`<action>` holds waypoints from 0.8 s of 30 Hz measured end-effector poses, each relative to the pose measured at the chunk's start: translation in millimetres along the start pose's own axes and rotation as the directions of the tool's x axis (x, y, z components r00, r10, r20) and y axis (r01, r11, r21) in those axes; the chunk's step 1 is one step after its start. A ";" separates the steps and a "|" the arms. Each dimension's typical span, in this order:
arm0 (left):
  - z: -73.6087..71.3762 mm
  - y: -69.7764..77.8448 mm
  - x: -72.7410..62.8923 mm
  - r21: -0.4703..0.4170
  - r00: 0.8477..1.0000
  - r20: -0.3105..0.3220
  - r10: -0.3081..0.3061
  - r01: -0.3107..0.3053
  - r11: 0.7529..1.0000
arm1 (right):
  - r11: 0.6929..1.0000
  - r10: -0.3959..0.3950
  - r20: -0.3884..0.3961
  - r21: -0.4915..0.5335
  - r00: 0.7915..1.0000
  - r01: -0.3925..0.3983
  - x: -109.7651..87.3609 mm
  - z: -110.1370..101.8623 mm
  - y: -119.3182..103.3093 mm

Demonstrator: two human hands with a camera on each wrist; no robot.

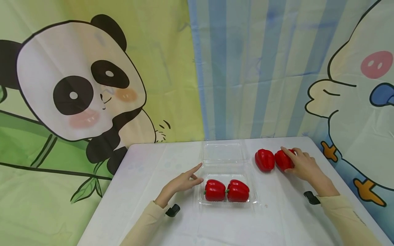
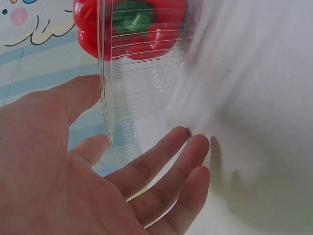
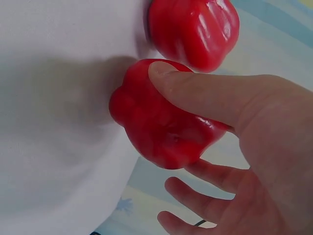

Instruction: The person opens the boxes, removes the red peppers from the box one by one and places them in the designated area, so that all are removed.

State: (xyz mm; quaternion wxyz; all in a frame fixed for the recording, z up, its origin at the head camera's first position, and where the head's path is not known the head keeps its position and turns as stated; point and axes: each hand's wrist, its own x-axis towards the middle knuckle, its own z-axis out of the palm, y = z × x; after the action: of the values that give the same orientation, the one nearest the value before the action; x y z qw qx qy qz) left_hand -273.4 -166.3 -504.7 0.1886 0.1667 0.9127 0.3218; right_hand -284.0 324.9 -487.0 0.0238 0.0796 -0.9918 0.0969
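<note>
At the right of the table, my right hand [image 1: 304,165] grips a red bell pepper [image 3: 166,117], thumb pressed on one side and fingers behind it. A second red bell pepper [image 1: 264,160] stands just left of it. Two more, a left pepper [image 1: 215,190] and a right pepper [image 1: 238,190], lie side by side in a clear plastic clamshell box [image 1: 227,204], whose lid [image 1: 224,152] is folded back. My left hand [image 1: 183,181] is at the box's left edge, fingers extended. In the left wrist view, fingertips [image 2: 100,142] meet the clear rim; whether they press it, I cannot tell.
A white cloth covers the table [image 1: 147,164]. Behind it hangs a curtain [image 1: 166,68] printed with a panda and other cartoon figures. Dark wrist-worn cameras [image 1: 173,210] sit at both wrists.
</note>
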 end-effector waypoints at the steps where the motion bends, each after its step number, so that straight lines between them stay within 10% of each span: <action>1: 0.1 -0.4 0.0 0.001 1.000 0.000 0.002 -0.002 1.000 | 1.000 0.001 0.002 0.000 1.000 -0.001 0.8 0.9 -0.2; 24: -1.2 0.1 -1.1 0.001 1.000 -0.001 0.019 -0.019 1.000 | 1.000 0.012 0.038 0.015 0.999 -0.012 5.8 -1.1 -11.3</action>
State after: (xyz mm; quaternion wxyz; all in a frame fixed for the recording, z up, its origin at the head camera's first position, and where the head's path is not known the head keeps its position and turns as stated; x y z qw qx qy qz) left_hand -272.9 -167.3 -503.6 0.1853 0.1751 0.9113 0.3232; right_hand -287.9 313.3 -483.4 0.0039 0.0756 -0.9918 0.1031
